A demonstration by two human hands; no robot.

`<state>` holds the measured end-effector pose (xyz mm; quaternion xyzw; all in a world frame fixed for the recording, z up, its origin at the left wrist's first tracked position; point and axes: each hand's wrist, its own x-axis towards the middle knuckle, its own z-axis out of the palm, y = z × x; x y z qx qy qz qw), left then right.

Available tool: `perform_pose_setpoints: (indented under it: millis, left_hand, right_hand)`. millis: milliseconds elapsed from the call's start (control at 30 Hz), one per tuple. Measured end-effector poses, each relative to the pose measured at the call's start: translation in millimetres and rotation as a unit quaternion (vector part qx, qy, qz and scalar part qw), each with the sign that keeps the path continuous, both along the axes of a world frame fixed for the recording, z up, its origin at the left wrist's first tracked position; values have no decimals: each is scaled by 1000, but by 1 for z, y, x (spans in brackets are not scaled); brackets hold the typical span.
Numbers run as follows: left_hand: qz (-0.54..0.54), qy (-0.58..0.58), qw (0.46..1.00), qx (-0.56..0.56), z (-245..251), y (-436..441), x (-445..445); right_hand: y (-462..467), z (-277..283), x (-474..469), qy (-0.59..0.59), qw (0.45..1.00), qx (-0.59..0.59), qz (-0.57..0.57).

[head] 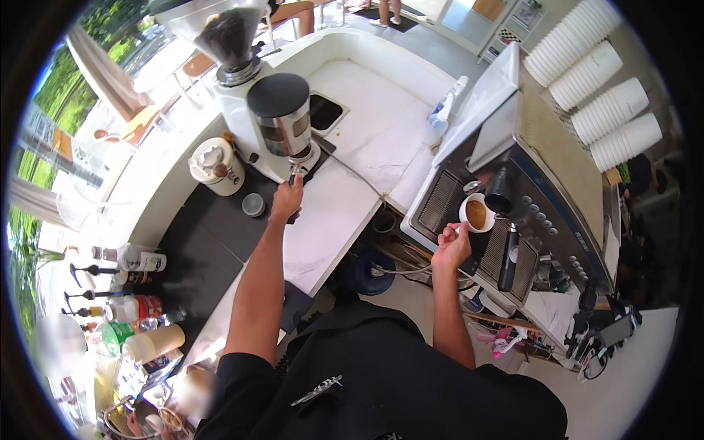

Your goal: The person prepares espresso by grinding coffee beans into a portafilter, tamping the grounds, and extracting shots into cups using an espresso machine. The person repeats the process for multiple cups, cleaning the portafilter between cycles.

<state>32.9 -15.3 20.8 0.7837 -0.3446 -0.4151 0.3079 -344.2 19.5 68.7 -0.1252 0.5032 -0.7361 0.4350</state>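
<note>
My left hand (pixel 287 199) is closed around the black handle of a portafilter (pixel 292 219), whose metal head sits under the dosing chamber of a white coffee grinder (pixel 225 110). Dark beans fill the grinder's clear hopper (pixel 230 38). In my right hand (pixel 452 246) is a white cup (pixel 488 223), held at its handle side and containing brown, foam-topped coffee (pixel 475 214). The cup is over the drip tray (pixel 440 201) of an espresso machine (pixel 555 165), close to a black handle (pixel 499 190). Another black handle (pixel 509 258) extends over the tray nearby.
Left of the grinder stand a white lidded canister (pixel 217 168) and a small round container (pixel 253 204). Syrup and sauce bottles (pixel 146 313) crowd the counter's left end. Stacked white cups (pixel 610 99) top the machine. A blue round object (pixel 373 272) sits below the counter gap.
</note>
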Motion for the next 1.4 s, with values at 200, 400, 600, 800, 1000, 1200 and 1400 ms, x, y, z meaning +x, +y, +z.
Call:
perform_pose_setpoints:
  millis: [200, 400, 600, 800, 1000, 1200, 1400]
  left_hand:
    - [38, 8, 999, -3, 16, 14, -6]
    - [82, 88, 992, -36, 16, 19, -15]
    - [186, 25, 974, -127, -4, 19, -37]
    - [218, 61, 970, -91, 3, 14, -46]
    - [205, 87, 968, -113, 13, 28, -40]
    - [225, 69, 969, -74, 21, 22, -46]
    - [172, 89, 979, -65, 21, 23, -33]
  right_hand:
    - [50, 19, 6, 76, 962, 20, 261]
    - [78, 75, 76, 93, 850, 26, 517]
    - [67, 95, 183, 81, 637, 2, 766]
    - [73, 57, 328, 50, 393, -16, 918]
    - [111, -21, 442, 50, 250, 8, 967]
    - [136, -89, 493, 83, 174, 21, 981]
    - [148, -90, 499, 139, 183, 121, 966]
